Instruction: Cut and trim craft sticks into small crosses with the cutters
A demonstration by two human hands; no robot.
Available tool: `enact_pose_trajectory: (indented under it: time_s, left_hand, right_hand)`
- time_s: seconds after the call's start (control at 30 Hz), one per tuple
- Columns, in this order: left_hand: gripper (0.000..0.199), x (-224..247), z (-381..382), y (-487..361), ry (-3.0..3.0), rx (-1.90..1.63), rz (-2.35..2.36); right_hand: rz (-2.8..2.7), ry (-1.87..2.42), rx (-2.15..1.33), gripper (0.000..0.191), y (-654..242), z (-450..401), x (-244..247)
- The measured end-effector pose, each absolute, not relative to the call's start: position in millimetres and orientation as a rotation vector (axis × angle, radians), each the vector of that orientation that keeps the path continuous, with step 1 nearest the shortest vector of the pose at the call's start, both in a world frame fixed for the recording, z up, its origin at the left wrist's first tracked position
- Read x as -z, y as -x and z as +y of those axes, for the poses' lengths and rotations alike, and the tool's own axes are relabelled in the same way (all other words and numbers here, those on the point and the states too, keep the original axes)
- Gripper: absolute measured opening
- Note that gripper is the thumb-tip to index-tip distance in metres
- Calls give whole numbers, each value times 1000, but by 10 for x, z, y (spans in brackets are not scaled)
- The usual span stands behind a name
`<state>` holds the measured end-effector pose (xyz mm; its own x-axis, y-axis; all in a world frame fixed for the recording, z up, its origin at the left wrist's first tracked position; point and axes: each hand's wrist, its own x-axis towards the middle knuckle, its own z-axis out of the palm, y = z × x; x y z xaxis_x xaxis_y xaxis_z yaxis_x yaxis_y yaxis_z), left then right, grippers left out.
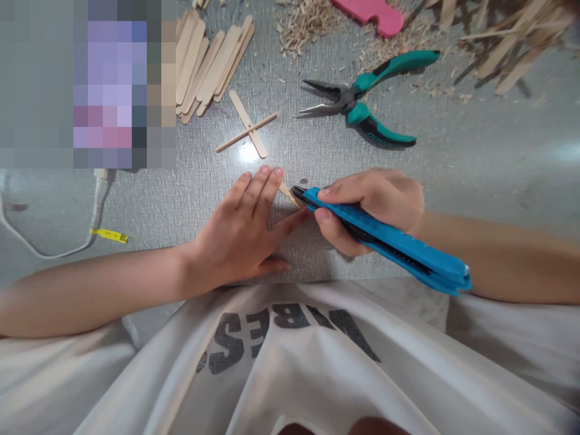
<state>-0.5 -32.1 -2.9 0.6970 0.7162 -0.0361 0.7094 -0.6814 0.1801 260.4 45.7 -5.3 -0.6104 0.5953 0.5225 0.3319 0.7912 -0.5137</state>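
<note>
Left hand [238, 232] lies flat, fingers spread, not wrapped round anything; fingertips are over one end of a small stick [289, 193] on the table [181, 181], probably to keep it from sliding. Right hand [389, 196] has a closed grip on the blue cutter [385, 232], thumb and finger near the front, likely for control of the tip. Tip is angled at the stick's exposed end; can't tell if the blade touches. Two crossed sticks [240, 110] lie just beyond the left hand. Pliers [348, 99] rest open beyond the right hand, shavings [312, 24] farther out.
</note>
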Motion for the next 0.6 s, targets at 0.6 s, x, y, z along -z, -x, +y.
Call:
enact_pose_trajectory:
  time_s: [0.6]
  left_hand:
    - [118, 22, -324, 0, -2713, -71, 1161]
  right_hand:
    - [-2321, 586, -469, 27, -2550, 461, 39]
